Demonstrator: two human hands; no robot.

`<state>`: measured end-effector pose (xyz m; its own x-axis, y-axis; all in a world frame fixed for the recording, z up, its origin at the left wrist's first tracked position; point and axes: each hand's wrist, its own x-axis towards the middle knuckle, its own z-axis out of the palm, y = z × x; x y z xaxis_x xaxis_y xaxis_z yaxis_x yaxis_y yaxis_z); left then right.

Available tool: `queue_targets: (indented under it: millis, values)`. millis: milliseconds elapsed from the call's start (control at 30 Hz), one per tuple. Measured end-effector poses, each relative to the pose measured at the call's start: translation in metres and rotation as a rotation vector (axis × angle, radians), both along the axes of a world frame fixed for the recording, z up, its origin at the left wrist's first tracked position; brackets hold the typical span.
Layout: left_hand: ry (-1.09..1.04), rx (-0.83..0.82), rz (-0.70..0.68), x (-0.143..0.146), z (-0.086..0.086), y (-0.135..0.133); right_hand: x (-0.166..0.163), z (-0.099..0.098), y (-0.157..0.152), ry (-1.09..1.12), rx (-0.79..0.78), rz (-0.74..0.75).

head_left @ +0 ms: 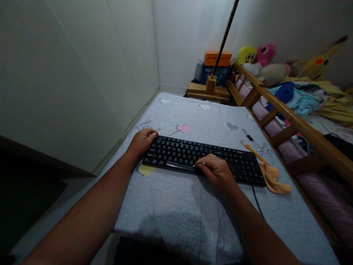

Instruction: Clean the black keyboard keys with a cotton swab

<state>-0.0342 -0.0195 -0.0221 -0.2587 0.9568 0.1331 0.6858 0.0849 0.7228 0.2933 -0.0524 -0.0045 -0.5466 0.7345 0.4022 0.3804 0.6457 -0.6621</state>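
Note:
A black keyboard (179, 151) lies flat across the cloth-covered table, slightly angled. My left hand (142, 141) is closed on its far left corner, with the thumb near the top edge. Over the keys right of the space bar, my right hand (215, 169) pinches a small white-tipped stick that looks like a cotton swab (194, 166); most of it is hidden by the fingers. Another cotton swab (175, 131) rests on the cloth just beyond the keyboard. At the right end are a yellow-handled brush (255, 151), a keycap puller (250, 138) and an orange cloth (273, 178).
The table's cover (171, 198) is pale blue with hearts. A black cable (257, 202) runs from the keyboard toward me. A wooden bed rail (298, 119) borders the right side, a pale cabinet (82, 73) the left. Beyond stand a wooden base (209, 90) with a pole and an orange box (217, 58).

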Motion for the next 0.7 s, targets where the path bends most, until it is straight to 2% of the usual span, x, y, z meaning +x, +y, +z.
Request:
queue_targets:
  millis: [367, 700]
  values:
    - [0.018, 0.019, -0.019, -0.003, -0.002, 0.002, -0.003, -0.003, 0.0, 0.027, 0.007, -0.004]
    - [0.007, 0.015, -0.009, -0.003, -0.001, 0.0, -0.018, 0.0, 0.001, -0.001, -0.001, 0.022]
